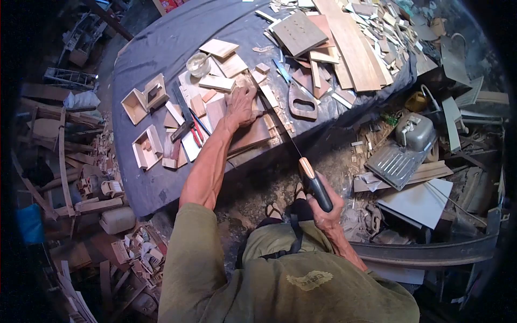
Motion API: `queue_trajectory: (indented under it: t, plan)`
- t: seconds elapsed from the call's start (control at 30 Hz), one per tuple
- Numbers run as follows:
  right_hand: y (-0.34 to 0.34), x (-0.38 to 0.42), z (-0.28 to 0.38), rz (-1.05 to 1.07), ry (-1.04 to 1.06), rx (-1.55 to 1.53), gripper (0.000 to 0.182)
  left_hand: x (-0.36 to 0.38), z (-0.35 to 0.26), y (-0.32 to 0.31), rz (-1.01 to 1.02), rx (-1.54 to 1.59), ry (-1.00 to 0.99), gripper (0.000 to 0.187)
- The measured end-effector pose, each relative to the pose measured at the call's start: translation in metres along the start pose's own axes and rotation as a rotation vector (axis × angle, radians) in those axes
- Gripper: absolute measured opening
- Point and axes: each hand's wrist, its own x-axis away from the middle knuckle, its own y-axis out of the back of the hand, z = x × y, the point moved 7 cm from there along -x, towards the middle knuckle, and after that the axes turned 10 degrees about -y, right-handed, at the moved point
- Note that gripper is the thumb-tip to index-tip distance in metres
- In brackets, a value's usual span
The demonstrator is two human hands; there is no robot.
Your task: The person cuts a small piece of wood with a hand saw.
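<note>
Fingers, right hand [329, 209]: wrapped firmly around the saw [306, 168] by its handle.
Fingers, left hand [240, 105]: bent and bunched, pressed down among wood pieces [216, 82]; clamped or merely bearing down, cannot tell.
Table [153, 59]: draped in dark cloth, heaped with offcuts [377, 21] toward the far right.
Planks [350, 48]: pale, long, lying flat beside the offcuts.
Sink [416, 131]: metal, set low off the table's right side, joined to a ridged drainer [396, 164].
Saw: black and orange at the handle, angled forward over the table's near edge, just right of left hand; too unclear along the teeth to tell if touching wood.
Board [252, 135]: brown, flat at the near edge, partly hidden by left forearm.
Second saw [293, 98]: brown-handled, lying flat to the right of the first.
Boxes [134, 107]: wooden, open, grouped at the table's left.
Hammer [182, 131]: dark-headed, lying beside a red-handled tool [198, 132].
Jar [198, 65]: see-through, standing beyond left forearm.
</note>
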Motion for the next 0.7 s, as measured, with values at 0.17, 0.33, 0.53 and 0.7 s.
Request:
queue_trajectory:
  t: [0.17,0.33,0.53,0.7]
  plan:
    - [0.000,-0.010,0.004,0.032,0.011,-0.030,0.063,0.000,0.006,0.012,0.046,-0.036,0.137,0.115]
    - [0.003,-0.012,-0.001,0.060,0.028,-0.009,0.063,0.013,0.010,0.015,0.043,0.096,0.218,0.119]
    - [0.007,-0.014,0.005,0.069,0.050,0.003,0.062,0.011,-0.006,0.027,-0.109,-0.050,0.092,0.095]
    - [0.003,-0.017,0.006,0.088,0.021,-0.006,0.062,0.006,-0.008,0.019,-0.055,-0.061,-0.060,0.061]
